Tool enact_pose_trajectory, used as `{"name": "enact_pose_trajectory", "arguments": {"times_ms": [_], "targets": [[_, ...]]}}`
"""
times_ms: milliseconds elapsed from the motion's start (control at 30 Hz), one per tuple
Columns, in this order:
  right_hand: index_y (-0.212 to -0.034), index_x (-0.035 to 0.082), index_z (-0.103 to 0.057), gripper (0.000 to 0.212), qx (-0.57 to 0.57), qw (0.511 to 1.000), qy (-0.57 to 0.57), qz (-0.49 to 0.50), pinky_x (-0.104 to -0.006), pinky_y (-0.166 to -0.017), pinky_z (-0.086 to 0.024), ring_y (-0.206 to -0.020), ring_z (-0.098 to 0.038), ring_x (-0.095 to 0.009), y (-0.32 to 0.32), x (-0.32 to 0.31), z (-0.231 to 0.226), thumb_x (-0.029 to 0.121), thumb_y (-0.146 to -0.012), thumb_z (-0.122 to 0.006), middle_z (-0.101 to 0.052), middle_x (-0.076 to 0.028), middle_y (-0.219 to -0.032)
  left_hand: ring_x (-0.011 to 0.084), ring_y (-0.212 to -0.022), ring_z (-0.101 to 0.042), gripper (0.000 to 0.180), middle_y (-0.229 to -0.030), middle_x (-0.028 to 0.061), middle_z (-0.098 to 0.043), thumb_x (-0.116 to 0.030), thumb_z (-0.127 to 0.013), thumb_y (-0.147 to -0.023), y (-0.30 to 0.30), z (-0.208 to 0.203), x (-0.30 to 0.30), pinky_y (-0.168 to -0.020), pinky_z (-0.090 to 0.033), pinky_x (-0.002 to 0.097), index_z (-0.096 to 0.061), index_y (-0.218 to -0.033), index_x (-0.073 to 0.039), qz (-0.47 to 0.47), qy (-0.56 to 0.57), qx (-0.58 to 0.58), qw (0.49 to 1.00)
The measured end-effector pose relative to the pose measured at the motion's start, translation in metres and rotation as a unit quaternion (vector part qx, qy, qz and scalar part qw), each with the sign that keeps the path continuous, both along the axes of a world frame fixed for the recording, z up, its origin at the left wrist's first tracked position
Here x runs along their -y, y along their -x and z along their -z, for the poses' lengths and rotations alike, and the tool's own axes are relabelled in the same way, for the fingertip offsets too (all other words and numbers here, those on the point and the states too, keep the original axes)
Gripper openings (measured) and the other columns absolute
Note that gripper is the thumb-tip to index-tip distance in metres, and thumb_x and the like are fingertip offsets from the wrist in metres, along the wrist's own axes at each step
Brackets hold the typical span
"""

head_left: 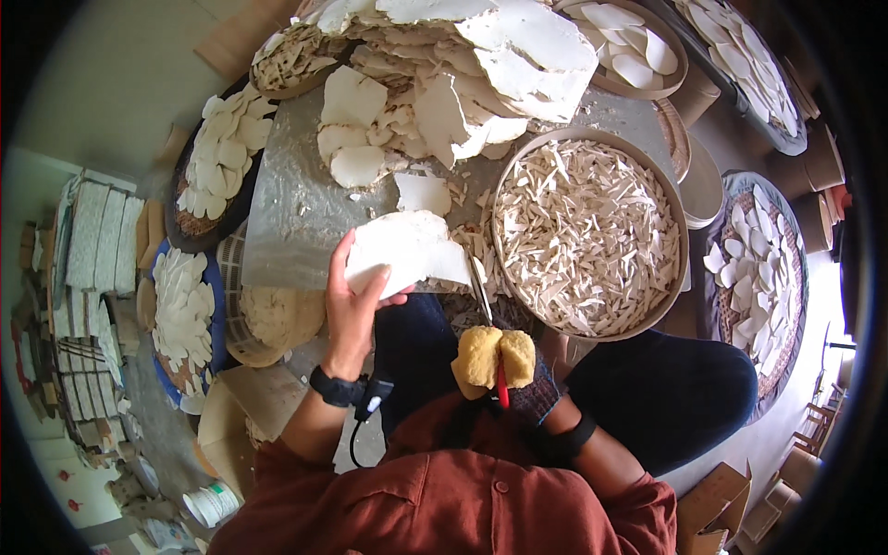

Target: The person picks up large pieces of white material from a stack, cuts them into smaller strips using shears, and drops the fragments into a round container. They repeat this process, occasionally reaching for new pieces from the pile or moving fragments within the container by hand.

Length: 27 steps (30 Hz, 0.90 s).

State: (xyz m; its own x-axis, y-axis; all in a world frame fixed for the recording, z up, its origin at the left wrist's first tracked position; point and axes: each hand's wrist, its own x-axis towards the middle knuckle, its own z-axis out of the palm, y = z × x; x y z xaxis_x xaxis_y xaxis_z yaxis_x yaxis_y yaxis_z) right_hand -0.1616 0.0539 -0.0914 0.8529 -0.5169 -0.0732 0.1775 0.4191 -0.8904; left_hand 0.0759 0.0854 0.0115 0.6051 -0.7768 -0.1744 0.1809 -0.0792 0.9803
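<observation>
My left hand [356, 287] pinches a flat white slab [407, 248] with an uneven outline, thumb on top and fingers beneath. In a dark knitted glove, my right hand [536, 396] grips a pair of scissors. Thick yellow foam [495, 359] wraps their handles, and a bit of red shows between the lumps. The scissor blades [480, 289] point away from me and meet the slab's right end; whether they are cutting into it I cannot tell. Right of the blades stands a round sieve tray [685, 250] full of thin white slivers. Part of my right hand is hidden behind the foam.
A grey sheet-covered table [291, 231] bears a tall pile of white slabs [518, 55] at the far side. Round trays of white oval slices [222, 157] stand left and right. Cardboard boxes [717, 509] and a white tub [211, 504] are on the floor.
</observation>
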Motion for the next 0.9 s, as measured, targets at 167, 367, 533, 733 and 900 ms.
{"name": "enact_pose_trajectory", "arguments": {"times_ms": [167,367,533,733,900], "targets": [[-0.119,0.004,-0.056,0.029,0.001,1.000,0.013,0.007,-0.0337,-0.096,-0.046,-0.108,-0.059,-0.020,0.001,-0.001,0.000,0.009,-0.090,-0.058,-0.059,-0.011,-0.119,0.0261,-0.079,-0.067,0.062,-0.118,0.0171,-0.054,0.002,-0.058,-0.086,-0.017,-0.017,0.017,-0.061,-0.060,0.0311,-0.030,-0.141,-0.005,0.057,0.002,0.021,0.998],[-0.120,0.005,-0.054,0.032,-0.016,0.988,0.154,-0.012,-0.0332,-0.097,-0.044,-0.111,-0.058,-0.023,0.006,0.007,-0.008,0.008,-0.088,-0.057,-0.059,-0.011,-0.119,0.0252,-0.081,-0.068,0.062,-0.119,0.0173,-0.053,0.003,-0.058,-0.086,-0.018,-0.025,0.022,-0.060,-0.061,0.0296,-0.031,-0.141,-0.003,0.103,-0.013,0.030,0.994],[-0.120,0.002,-0.054,0.034,0.074,0.988,-0.132,0.017,-0.0330,-0.097,-0.046,-0.110,-0.059,-0.021,0.002,-0.001,-0.012,0.008,-0.088,-0.061,-0.060,-0.011,-0.119,0.0255,-0.077,-0.069,0.062,-0.118,0.0179,-0.055,0.002,-0.058,-0.086,-0.021,-0.032,0.026,-0.057,-0.060,0.0277,-0.031,-0.141,-0.003,0.121,-0.048,0.013,0.991],[-0.116,0.002,-0.057,0.033,0.037,0.992,-0.109,0.044,-0.0335,-0.091,-0.050,-0.101,-0.062,-0.019,0.007,-0.004,-0.006,0.012,-0.086,-0.067,-0.063,-0.010,-0.110,0.0236,-0.078,-0.068,0.066,-0.112,0.0165,-0.060,0.002,-0.059,-0.085,-0.025,-0.038,0.029,-0.057,-0.058,0.0274,-0.028,-0.143,-0.004,0.138,-0.061,0.016,0.988],[-0.116,0.003,-0.056,0.036,-0.040,0.998,0.029,0.037,-0.0324,-0.089,-0.050,-0.100,-0.062,-0.019,0.010,0.005,-0.016,0.016,-0.084,-0.068,-0.063,-0.011,-0.110,0.0167,-0.089,-0.065,0.051,-0.105,0.0116,-0.064,0.000,-0.062,-0.084,-0.035,-0.040,0.021,-0.074,-0.054,0.0288,-0.045,-0.132,-0.002,0.116,-0.016,0.052,0.992]]}}
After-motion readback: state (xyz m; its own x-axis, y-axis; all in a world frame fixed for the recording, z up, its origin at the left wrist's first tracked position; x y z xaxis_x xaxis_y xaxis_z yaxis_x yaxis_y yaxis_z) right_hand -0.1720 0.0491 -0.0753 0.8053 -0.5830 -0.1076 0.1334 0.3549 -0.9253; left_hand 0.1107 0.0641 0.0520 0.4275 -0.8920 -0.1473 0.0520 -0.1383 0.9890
